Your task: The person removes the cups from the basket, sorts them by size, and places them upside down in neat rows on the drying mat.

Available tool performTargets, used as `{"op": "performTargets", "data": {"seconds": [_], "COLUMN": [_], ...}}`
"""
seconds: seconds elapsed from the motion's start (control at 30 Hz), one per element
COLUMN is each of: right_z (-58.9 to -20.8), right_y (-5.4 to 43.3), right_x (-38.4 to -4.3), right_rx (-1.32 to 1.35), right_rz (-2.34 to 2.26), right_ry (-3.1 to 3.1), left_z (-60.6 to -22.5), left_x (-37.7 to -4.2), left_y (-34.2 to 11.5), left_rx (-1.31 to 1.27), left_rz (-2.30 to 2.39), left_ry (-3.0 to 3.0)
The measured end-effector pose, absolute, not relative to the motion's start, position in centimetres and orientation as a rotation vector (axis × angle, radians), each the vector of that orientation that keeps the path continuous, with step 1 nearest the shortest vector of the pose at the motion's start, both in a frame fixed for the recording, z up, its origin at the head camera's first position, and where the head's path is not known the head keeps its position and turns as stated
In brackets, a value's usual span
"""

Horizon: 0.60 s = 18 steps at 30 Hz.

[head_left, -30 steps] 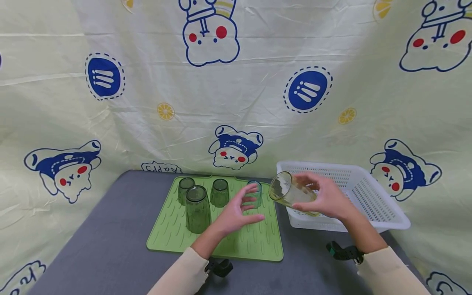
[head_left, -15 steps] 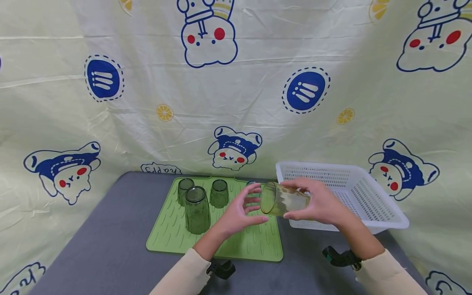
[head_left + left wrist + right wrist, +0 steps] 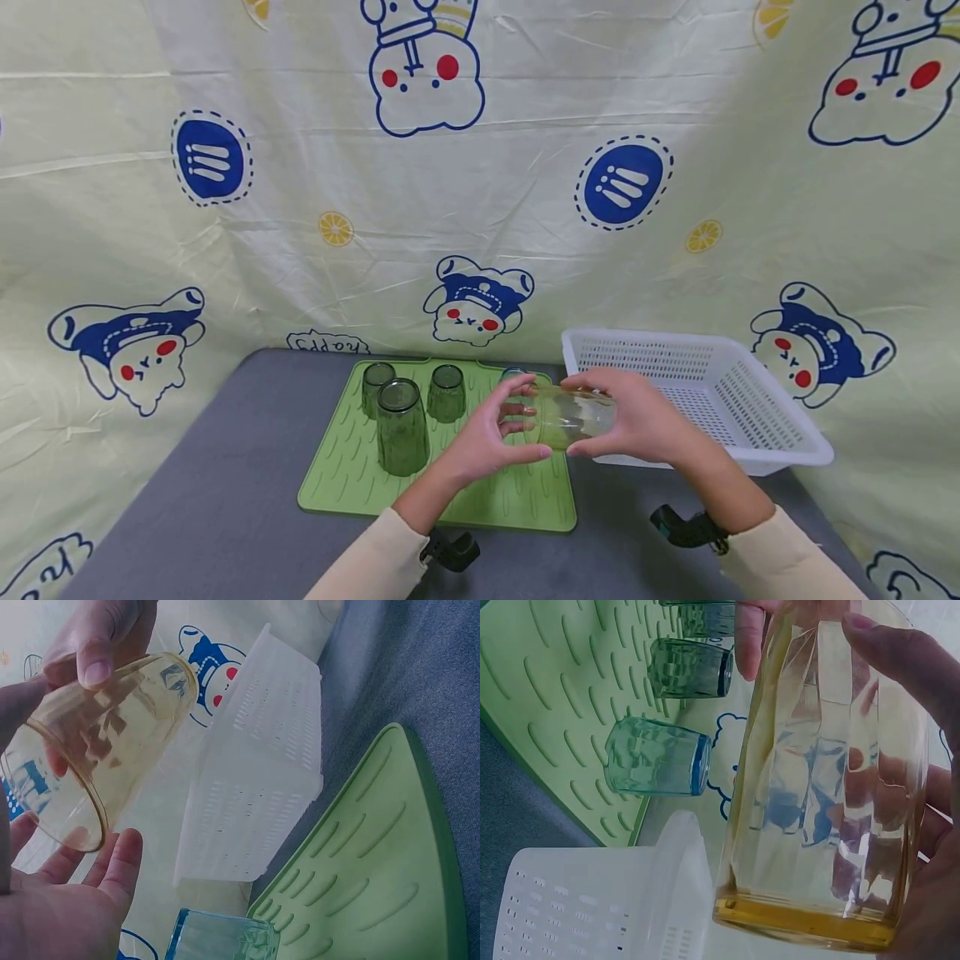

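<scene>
A clear amber drinking glass lies sideways in the air, its mouth toward the left. My right hand grips it round the side near the base, thumb and fingers on opposite faces. At the mouth end, my left hand has its relaxed fingers spread around the rim. In the left wrist view, the fingers lie just beyond the amber rim; whether they touch it is unclear. Behind the left hand, a blue glass stands upside down on the green drying mat, mostly hidden in the head view.
Upside-down green glasses stand on the mat: a tall one in front, two short ones, left and right, behind. A white perforated basket sits right of the mat on the grey tabletop. A printed curtain hangs behind.
My right hand has carried the amber glass left and slightly down from the basket side, levelling it, until its mouth reached my left fingers. The left hand has barely moved.
</scene>
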State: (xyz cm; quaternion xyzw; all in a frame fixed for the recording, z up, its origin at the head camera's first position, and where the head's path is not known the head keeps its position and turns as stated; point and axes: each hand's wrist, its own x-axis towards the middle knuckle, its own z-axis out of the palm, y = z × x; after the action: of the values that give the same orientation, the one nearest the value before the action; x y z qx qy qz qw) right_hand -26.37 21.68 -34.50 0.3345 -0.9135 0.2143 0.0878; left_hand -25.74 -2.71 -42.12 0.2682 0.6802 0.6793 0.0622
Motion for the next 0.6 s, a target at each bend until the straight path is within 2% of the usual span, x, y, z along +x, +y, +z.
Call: {"op": "performTargets", "data": {"seconds": [0.6], "right_z": [-34.03], "right_y": [21.29], "right_x": [-26.06], "right_rx": [0.994], "right_rz": [0.61], "right_ry": [-2.699], "left_z": [-42.24], "left_x": [-25.51], "left_y": [-2.86], "left_rx": [0.845], "left_rz": [2.098], "left_ry": [2.131]}}
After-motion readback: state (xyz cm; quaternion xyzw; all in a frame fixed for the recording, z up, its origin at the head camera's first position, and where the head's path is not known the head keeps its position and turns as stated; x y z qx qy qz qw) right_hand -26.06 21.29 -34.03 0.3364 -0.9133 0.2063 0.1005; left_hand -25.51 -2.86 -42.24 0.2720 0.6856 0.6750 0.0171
